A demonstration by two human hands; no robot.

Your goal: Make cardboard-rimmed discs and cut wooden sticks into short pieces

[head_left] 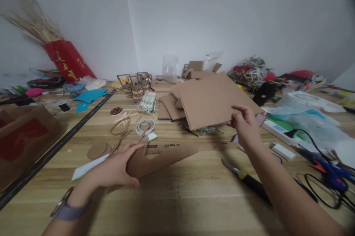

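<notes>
My left hand [118, 165] rests over the near end of a cut cardboard strip [166, 156], thumb and fingers spread apart. The strip lies on the table and bears dark printed marks. At the right, my right hand [245, 125] has curled fingers at the near edge of a large cardboard sheet [210, 97]. That sheet is tilted over other cardboard pieces [172, 106]; the fingertips under its edge are partly hidden. Below my right forearm lies a utility knife [249, 184] with a black handle and its blade showing.
Small slatted buckets [137, 91], a bundle of sticks [147, 102] and a coiled white tube [145, 127] stand behind the left hand. Cardboard discs [96, 151] lie nearby. A blue glue gun [327, 171], cables and a power strip [277, 128] crowd the right. A brown paper bag [27, 132] is far left.
</notes>
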